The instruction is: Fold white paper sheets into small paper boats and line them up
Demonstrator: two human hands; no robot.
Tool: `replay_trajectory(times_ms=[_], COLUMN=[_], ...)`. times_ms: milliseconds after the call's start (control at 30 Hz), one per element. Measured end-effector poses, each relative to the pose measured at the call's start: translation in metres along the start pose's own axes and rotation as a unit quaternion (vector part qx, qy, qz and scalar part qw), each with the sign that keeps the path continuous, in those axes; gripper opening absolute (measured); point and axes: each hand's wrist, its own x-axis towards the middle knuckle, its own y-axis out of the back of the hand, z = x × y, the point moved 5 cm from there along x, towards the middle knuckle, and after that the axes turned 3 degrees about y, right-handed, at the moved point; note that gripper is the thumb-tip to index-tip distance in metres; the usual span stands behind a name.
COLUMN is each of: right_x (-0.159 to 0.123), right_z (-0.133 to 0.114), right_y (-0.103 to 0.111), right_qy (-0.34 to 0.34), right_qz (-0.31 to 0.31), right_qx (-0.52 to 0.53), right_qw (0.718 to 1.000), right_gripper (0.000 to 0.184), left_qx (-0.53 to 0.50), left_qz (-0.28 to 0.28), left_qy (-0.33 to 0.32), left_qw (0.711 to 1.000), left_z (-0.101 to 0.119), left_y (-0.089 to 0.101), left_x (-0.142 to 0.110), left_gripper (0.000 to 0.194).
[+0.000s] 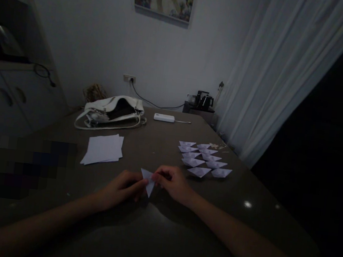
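A small folded paper triangle (149, 188) is held just above the dark table between my two hands. My left hand (124, 187) pinches its left side, thumb on the near face. The fingertips of my right hand (173, 182) grip its upper right edge. One corner of the paper points down toward me. Right of my hands, folded paper boats (199, 171) stand in two rows, several in each. To the left lies a loose stack of white paper sheets (103, 149), its edges uneven.
A white handbag (112, 107) sits at the table's (152, 242) far left. A white power bank (164, 118) with a short cable lies at the back. Small scraps (217, 146) lie behind the boats. A curtain (264, 73) hangs at right; a black kettle (205, 102) stands beyond the table.
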Motion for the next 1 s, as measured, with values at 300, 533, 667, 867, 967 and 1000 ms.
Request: replay_trajectory(times_ms=[300, 533, 667, 867, 967, 1000], right_x=[0.005, 0.002, 0.001, -0.001, -0.001, -0.001], right_z=[0.005, 0.005, 0.005, 0.004, 0.003, 0.003], right_y=[0.005, -0.001, -0.004, -0.007, -0.008, -0.008], right_qy=[-0.039, -0.033, -0.035, -0.039, -0.032, -0.031], right_qz=[0.026, -0.016, -0.041, -0.073, -0.083, -0.082], right_qx=[0.028, 0.039, 0.028, 0.037, 0.045, 0.045], right_qw=[0.999, 0.999, 0.998, 0.996, 0.995, 0.995], right_gripper=[0.034, 0.02, 0.024, 0.039, 0.043, 0.044], left_qx=[-0.012, -0.015, -0.025, -0.019, -0.002, 0.002], left_qz=[-0.026, -0.031, -0.032, -0.027, -0.023, -0.023], left_qy=[-0.017, -0.015, -0.008, -0.007, -0.007, -0.007], left_qw=[0.999, 0.999, 0.999, 0.999, 1.0, 1.0], left_z=[0.002, 0.001, -0.003, -0.003, -0.003, -0.003], left_y=[-0.003, -0.004, -0.005, -0.006, -0.005, -0.005], left_x=[0.0, 0.003, 0.004, 0.003, 0.003, 0.003], left_gripper=[0.039, 0.035, 0.033, 0.036, 0.036, 0.036])
